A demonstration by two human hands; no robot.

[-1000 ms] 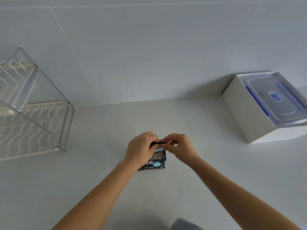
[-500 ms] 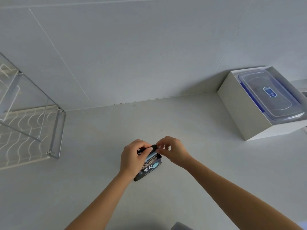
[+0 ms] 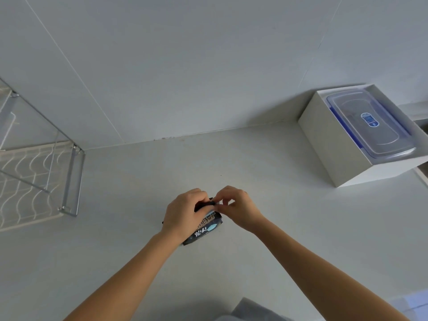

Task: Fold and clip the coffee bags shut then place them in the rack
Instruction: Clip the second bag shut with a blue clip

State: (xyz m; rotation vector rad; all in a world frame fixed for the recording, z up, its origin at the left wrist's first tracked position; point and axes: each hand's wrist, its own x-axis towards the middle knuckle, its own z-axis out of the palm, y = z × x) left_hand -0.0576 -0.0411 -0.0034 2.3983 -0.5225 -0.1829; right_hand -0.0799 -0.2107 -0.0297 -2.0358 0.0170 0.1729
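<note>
At the far left, a wire rack (image 3: 34,177) is standing against the wall on a pale counter (image 3: 278,205), only partly in view, with its wavy shelf and metal frame showing.

Near the middle of the counter, a person is working on a dark coffee bag (image 3: 206,230) with both hands. The left hand (image 3: 185,214) is wrapping its curled fingers round the upper part of the bag and covering most of it. The bag is lying tilted, its long axis running from near left to far right, with the printed lower end pointing toward the person and the top end up between the two hands.

The right hand (image 3: 238,209) is pinching at that top edge with thumb and forefinger, the other fingers curled above. A small dark piece (image 3: 203,203) is showing there between the hands; it is probably the clip, though it is too hidden to say whether it is seated.

The closing step appears to be under way, and the bag is not yet in the rack, which is sitting well apart to the left, on the side of the left hand, the nearer one for the carry.

At the far right, an open white box (image 3: 328,144) is holding a clear plastic container with blue edging and its lid (image 3: 370,126) on.
</note>
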